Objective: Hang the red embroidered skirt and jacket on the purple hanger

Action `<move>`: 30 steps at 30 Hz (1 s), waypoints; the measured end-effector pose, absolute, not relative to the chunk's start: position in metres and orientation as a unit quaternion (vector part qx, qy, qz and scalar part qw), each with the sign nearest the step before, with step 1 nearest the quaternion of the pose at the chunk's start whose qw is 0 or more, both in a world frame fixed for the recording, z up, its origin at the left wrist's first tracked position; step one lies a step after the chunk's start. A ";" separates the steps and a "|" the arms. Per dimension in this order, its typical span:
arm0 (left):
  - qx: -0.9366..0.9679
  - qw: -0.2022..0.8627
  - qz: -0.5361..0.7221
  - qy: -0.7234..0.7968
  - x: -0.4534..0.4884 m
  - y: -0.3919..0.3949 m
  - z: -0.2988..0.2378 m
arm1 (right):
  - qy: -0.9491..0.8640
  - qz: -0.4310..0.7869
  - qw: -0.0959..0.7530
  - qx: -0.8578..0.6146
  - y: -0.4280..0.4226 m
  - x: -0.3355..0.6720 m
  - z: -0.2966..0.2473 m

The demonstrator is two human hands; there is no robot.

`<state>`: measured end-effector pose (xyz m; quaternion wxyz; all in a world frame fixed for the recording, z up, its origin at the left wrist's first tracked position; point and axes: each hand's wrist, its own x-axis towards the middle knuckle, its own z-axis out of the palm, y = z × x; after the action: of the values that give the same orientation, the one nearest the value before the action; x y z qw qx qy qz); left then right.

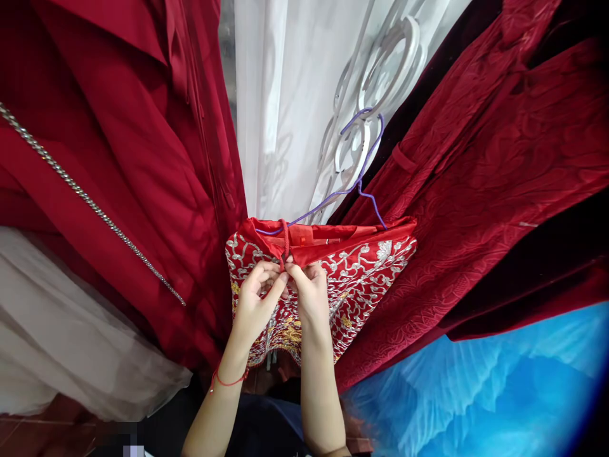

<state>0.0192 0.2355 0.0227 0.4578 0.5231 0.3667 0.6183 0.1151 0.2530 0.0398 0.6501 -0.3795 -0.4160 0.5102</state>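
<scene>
A ropy cord [286, 237] crosses the scroll-embroidered red garment [358, 279].

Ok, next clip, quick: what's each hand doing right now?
Left hand: closed, fingertips pinched on the red cord at the garment's top edge.
Right hand: closed, pinching the same cord; its exact grip is partly hidden.

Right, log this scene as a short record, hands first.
left hand: fingers closed at the cord's lower end
right hand: fingers closed there too, beside the left
garment: red, silver and gold embroidery
cord: red, at the garment's top edge
hanger: purple, its lower ends at the garment's open top
bracelet: red, left wrist
picture's left: red gown with sparkling trim
picture's lower right: blue fabric
</scene>
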 end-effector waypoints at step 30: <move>0.613 0.295 0.623 0.387 -0.001 0.241 0.031 | -0.698 0.134 0.572 -0.409 0.251 0.133 0.036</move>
<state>-0.0009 0.2415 0.0314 0.2948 0.6129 0.3865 0.6230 0.1332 0.2507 0.0355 0.5722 -0.4087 -0.6983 0.1342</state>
